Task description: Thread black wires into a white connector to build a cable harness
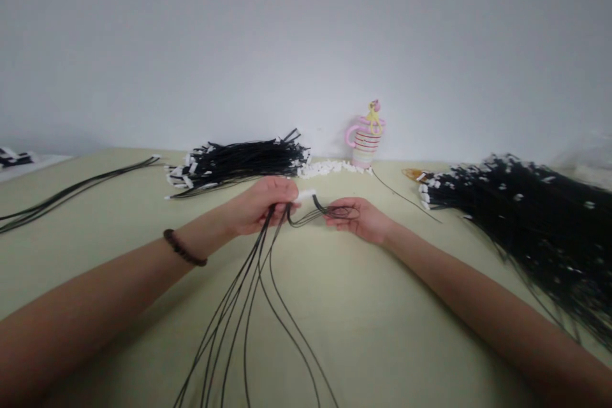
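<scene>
Pinched in my left hand (pixel 268 204) is a white plastic connector (pixel 306 195), its right end sticking out past the fingertips. Thin black wires (pixel 243 280) hang from the connector and run down toward the front of the table. A few more black wires (pixel 306 222) loop from its right part across to my right hand (pixel 358 219). The fingers of my right hand are closed around these wires, just right of the connector. A dark beaded bracelet (pixel 184 248) circles my left wrist.
A bundle of black wires with white connectors (pixel 234 162) lies behind my left hand. Small white pieces (pixel 325 169) are heaped by a striped pink-handled mug (pixel 366 141). A larger black wire pile (pixel 535 223) covers the right side; loose wires (pixel 81 188) lie left.
</scene>
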Available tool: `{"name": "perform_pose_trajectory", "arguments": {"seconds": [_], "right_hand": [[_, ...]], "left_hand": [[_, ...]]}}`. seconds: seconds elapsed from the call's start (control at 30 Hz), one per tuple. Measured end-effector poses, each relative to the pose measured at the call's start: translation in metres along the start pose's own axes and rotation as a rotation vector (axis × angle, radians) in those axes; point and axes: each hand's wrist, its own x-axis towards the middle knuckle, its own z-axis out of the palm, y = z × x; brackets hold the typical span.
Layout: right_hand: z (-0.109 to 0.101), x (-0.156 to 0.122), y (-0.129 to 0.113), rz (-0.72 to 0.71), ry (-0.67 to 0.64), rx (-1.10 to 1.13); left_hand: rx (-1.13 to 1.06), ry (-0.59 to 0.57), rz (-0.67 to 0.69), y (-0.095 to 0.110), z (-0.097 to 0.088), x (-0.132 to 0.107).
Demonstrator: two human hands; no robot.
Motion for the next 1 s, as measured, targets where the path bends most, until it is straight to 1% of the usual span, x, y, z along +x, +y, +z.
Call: {"name": "perform_pose_trajectory", "arguments": {"seconds": [0.03, 0.1, 0.17, 0.23, 0.33, 0.37, 0.4, 0.43, 0.47, 0.57, 0.63, 0.7, 0.73, 0.87, 0.93, 1.0], "right_hand": [[-0.003, 0.002, 0.0, -0.003, 0.035, 0.085], [-0.008, 0.007, 0.0, -0.001, 0.057, 0.201], [-0.008, 0.009, -0.002, -0.007, 0.105, 0.208], [-0.003, 0.009, -0.004, -0.079, 0.228, 0.076], [0.013, 0.004, -0.002, -0.328, 0.455, -0.234], [0.02, 0.002, -0.001, -0.406, 0.508, -0.305], [0.027, 0.0, 0.002, -0.451, 0.537, -0.351], [0.033, -0.001, 0.004, -0.449, 0.529, -0.383], [0.039, -0.002, 0.008, -0.405, 0.488, -0.413], [0.053, 0.001, 0.018, -0.24, 0.266, -0.563], [0.056, 0.004, 0.023, -0.225, 0.167, -0.683], [0.055, 0.008, 0.026, -0.254, 0.135, -0.759], [0.055, 0.009, 0.026, -0.253, 0.127, -0.762], [0.054, 0.011, 0.022, -0.208, 0.088, -0.637], [0.056, 0.011, 0.019, -0.168, 0.059, -0.52], [0.059, 0.011, 0.015, -0.112, 0.035, -0.358]], "left_hand": [[0.082, -0.031, -0.007, -0.002, 0.002, -0.001], [0.259, -0.089, -0.025, -0.007, 0.007, 0.0], [0.394, -0.096, -0.035, -0.014, 0.011, 0.003], [0.468, -0.039, -0.038, -0.023, 0.013, 0.007], [0.47, 0.094, -0.027, -0.039, 0.012, 0.014], [0.45, 0.134, -0.025, -0.044, 0.011, 0.016], [0.429, 0.178, -0.022, -0.049, 0.011, 0.018], [0.408, 0.222, -0.015, -0.052, 0.011, 0.02], [0.39, 0.262, -0.005, -0.055, 0.011, 0.021], [0.361, 0.349, 0.031, -0.057, 0.013, 0.023], [0.343, 0.372, 0.042, -0.056, 0.014, 0.023], [0.324, 0.382, 0.043, -0.055, 0.015, 0.023], [0.318, 0.384, 0.043, -0.055, 0.015, 0.023], [0.306, 0.366, 0.041, -0.055, 0.015, 0.023], [0.293, 0.337, 0.033, -0.055, 0.015, 0.023], [0.282, 0.298, 0.029, -0.056, 0.015, 0.023]]}}
